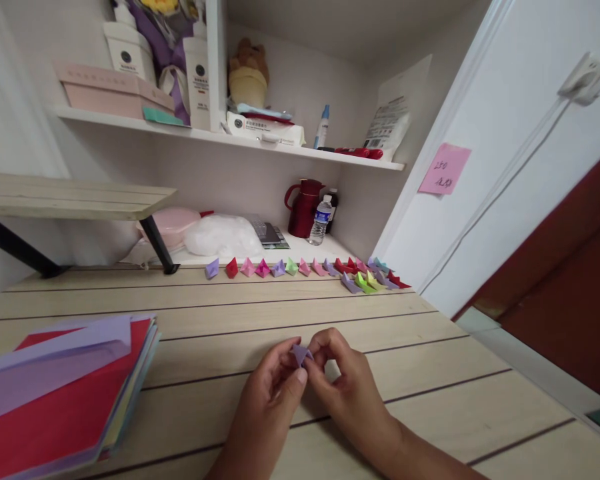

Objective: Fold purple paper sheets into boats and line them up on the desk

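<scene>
Folded purple paper [301, 355]; pinched between left grip [271, 393] and right grip [349, 381].

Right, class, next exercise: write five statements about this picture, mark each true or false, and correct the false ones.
1. The left hand and right hand hold a small purple folded paper. True.
2. The paper stack is right of the hands. False: the paper stack lies to their left.
3. A pink note is fixed to the white wall. True.
4. The clear bottle lies on its side. False: the clear bottle stands upright beside the dark red jug.
5. Folded paper pieces line the table's far edge. True.
</scene>
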The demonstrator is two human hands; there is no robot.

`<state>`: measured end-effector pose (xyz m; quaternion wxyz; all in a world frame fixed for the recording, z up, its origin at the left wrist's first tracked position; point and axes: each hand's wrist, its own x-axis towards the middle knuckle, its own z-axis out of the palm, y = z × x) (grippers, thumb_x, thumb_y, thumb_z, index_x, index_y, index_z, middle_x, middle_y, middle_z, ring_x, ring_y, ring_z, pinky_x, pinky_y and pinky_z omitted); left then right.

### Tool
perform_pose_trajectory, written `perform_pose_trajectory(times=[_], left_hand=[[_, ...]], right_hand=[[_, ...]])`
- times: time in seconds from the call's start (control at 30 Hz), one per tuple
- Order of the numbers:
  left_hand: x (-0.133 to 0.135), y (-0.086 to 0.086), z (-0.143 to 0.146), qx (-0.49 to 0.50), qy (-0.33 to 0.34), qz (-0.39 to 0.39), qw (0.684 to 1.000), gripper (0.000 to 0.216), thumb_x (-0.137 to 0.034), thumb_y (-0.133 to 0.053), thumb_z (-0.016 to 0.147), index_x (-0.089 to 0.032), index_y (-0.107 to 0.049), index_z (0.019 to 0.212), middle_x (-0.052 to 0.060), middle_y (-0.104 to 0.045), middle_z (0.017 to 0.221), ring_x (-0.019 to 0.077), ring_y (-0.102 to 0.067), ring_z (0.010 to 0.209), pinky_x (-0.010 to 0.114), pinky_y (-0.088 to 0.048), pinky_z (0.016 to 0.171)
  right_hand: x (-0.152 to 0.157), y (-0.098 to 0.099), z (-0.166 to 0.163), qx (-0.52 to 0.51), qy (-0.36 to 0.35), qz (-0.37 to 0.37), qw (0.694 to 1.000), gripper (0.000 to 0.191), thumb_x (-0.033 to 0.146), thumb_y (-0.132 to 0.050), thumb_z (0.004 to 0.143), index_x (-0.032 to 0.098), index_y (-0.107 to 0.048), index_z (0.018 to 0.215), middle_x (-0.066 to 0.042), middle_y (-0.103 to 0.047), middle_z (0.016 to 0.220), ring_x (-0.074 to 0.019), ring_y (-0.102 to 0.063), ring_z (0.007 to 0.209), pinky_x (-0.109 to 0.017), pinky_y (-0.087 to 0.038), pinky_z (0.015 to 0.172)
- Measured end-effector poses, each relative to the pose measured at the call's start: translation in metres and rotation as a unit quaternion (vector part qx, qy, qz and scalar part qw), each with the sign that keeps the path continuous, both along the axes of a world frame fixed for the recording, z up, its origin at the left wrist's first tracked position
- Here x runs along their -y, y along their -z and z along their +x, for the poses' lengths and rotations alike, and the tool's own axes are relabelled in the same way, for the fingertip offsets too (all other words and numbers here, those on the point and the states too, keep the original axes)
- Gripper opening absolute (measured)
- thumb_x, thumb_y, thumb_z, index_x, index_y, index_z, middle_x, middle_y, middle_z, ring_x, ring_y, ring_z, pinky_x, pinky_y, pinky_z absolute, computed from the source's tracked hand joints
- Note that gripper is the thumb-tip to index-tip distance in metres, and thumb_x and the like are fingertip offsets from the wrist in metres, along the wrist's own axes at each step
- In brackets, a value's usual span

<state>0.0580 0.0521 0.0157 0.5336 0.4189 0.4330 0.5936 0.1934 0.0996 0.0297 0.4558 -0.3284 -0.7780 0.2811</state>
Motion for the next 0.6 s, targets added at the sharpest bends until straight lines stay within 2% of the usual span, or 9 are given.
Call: perform_pose_trajectory(times=[0.13, 0.27, 0.33, 0.43, 0.6], left_hand=[[0.0026, 0.0009, -0.002, -0.02, -0.04, -0.02, 0.999, 0.057, -0.047, -0.064, 0.076, -0.02, -0.061, 0.127, 0.012, -0.065, 0.133, 0.0282, -0.056, 0.127, 0.043, -0.038, 0.113], [0.004, -0.0005, -0.0047, -0.043, -0.084, -0.033, 0.995, 0.05, -0.042, -0.061, 0.073, -0.021, -0.069, 0.118, 0.009, -0.068, 0.129, 0.0284, -0.057, 0.126, 0.044, -0.038, 0.113], [0.0035, -0.0015, -0.0042, -0.052, -0.1, -0.031, 0.993, 0.05, -0.042, -0.061, 0.07, -0.021, -0.071, 0.115, 0.009, -0.071, 0.124, 0.0284, -0.06, 0.123, 0.042, -0.042, 0.11], [0.0019, -0.0007, -0.0022, -0.065, -0.125, -0.031, 0.99, 0.05, -0.042, -0.065, 0.067, -0.021, -0.072, 0.112, 0.009, -0.073, 0.118, 0.0281, -0.065, 0.114, 0.04, -0.047, 0.104], [0.001, 0.008, -0.0001, -0.067, -0.16, -0.035, 0.984, 0.045, -0.033, -0.068, 0.06, -0.024, -0.076, 0.103, 0.007, -0.075, 0.113, 0.0277, -0.067, 0.11, 0.038, -0.048, 0.102]], right_hand=[[0.0027, -0.0026, -0.0009, 0.014, -0.007, 0.017, 1.0, 0.011, 0.014, -0.055, 0.088, 0.023, -0.05, 0.084, 0.004, -0.058, 0.072, -0.0113, -0.055, 0.062, -0.021, -0.043, 0.058], [0.0059, -0.001, -0.0018, 0.024, -0.029, 0.019, 0.999, 0.014, 0.011, -0.056, 0.086, 0.023, -0.048, 0.083, 0.004, -0.057, 0.073, -0.0115, -0.055, 0.065, -0.021, -0.044, 0.061], [0.0062, 0.0004, -0.0022, 0.015, -0.039, 0.014, 0.999, 0.015, 0.011, -0.055, 0.087, 0.024, -0.051, 0.092, 0.004, -0.058, 0.074, -0.0116, -0.056, 0.066, -0.021, -0.045, 0.062], [0.0051, -0.0005, -0.0026, -0.004, -0.067, 0.017, 0.998, 0.025, 0.01, -0.054, 0.088, 0.025, -0.056, 0.108, 0.003, -0.062, 0.082, -0.0121, -0.058, 0.071, -0.021, -0.046, 0.066], [0.0038, -0.0077, -0.0017, -0.004, -0.123, 0.053, 0.991, 0.028, 0.007, -0.053, 0.087, 0.025, -0.068, 0.102, 0.0, -0.062, 0.081, -0.0133, -0.057, 0.072, -0.023, -0.045, 0.066]])
